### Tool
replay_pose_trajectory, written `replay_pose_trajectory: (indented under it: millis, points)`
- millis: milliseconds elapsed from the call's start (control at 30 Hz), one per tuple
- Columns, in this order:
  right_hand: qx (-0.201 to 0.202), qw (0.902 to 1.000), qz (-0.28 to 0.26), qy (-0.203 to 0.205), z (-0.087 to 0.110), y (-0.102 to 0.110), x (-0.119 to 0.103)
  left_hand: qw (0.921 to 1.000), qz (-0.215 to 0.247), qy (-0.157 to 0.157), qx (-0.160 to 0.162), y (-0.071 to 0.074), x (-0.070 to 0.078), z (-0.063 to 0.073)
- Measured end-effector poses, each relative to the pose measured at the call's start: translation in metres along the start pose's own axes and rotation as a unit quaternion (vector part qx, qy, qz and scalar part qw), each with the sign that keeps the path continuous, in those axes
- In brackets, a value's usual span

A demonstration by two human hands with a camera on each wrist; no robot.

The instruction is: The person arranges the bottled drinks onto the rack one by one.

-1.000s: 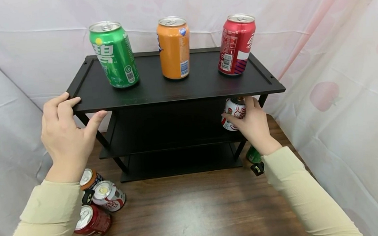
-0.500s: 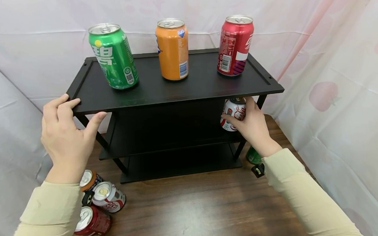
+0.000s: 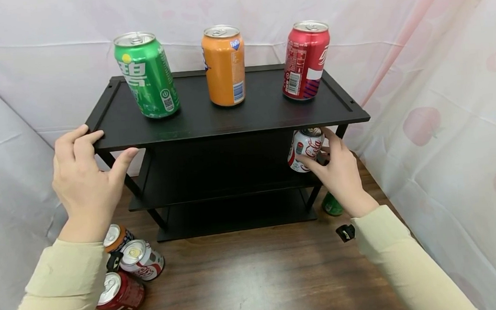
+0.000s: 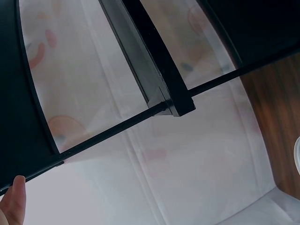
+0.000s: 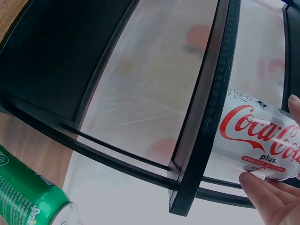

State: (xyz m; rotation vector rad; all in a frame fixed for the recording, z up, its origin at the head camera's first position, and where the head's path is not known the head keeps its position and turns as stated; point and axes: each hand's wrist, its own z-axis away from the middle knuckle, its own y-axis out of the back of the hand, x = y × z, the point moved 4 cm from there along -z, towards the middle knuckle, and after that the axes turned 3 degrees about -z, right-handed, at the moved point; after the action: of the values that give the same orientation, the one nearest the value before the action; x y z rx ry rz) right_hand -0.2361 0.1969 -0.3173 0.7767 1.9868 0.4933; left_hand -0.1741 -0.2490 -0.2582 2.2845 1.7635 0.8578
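Observation:
My left hand (image 3: 83, 181) rests at the front left corner of the black three-tier rack (image 3: 211, 124), fingertips on its top board and thumb spread just below the front edge. A white Coca-Cola Plus can (image 3: 301, 144) stands on the middle shelf at its right end. Around that can, my right hand (image 3: 340, 175) has loosened, its thumb in front of the can and its fingers spread on the right side. In the right wrist view the fingertips (image 5: 253, 185) lie close against the white can (image 5: 258, 136); whether they touch cannot be told.
On the top board stand a green can (image 3: 147, 78), an orange Fanta can (image 3: 224, 68) and a red can (image 3: 306, 62). Orange (image 3: 117, 237), white (image 3: 145, 263) and red (image 3: 125, 293) cans are at lower left. A green Sprite can (image 5: 28, 192) stands right of the rack.
My right hand has eased its grip and drawn slightly right and toward me, so more of the white can shows. The can and my left hand stay in place.

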Motion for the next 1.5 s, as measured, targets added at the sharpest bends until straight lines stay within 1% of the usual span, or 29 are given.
replay_pose_trajectory:
  millis: [133, 233, 467, 633, 767, 1000, 1233, 1367, 1500]
  points:
    - [0.011, 0.9999, 0.001, -0.005, 0.006, 0.004, 0.000, 1.0000, 0.002, 0.000, 0.000, 0.000, 0.000, 0.000]
    - [0.029, 0.9996, 0.000, -0.002, 0.009, 0.007, 0.001, 1.0000, 0.002, 0.001, 0.001, 0.000, 0.000, 0.000]
    - [0.078, 0.9965, -0.004, 0.028, 0.017, 0.013, 0.005, 1.0000, 0.000, 0.004, -0.002, 0.000, 0.000, 0.000]
    - [0.099, 0.9936, -0.014, 0.051, 0.024, 0.015, 0.011, 1.0000, 0.001, 0.003, -0.001, 0.000, 0.000, 0.000]
    - [0.114, 0.9910, -0.008, 0.069, 0.030, 0.016, 0.018, 1.0000, 0.001, 0.002, 0.000, 0.000, 0.000, 0.000]
    - [0.117, 0.9905, 0.008, 0.072, 0.038, 0.016, 0.031, 1.0000, 0.002, 0.002, 0.000, 0.000, 0.001, 0.001]
    - [0.115, 0.9912, 0.020, 0.062, 0.047, 0.014, 0.049, 1.0000, 0.004, 0.002, 0.001, 0.000, 0.000, 0.001]
    - [0.113, 0.9907, 0.035, 0.067, 0.052, 0.011, 0.059, 1.0000, 0.004, 0.002, -0.002, 0.000, 0.001, 0.001]
    - [0.121, 0.9890, 0.043, 0.073, 0.057, 0.009, 0.068, 1.0000, 0.005, 0.001, -0.003, 0.000, 0.001, 0.000]
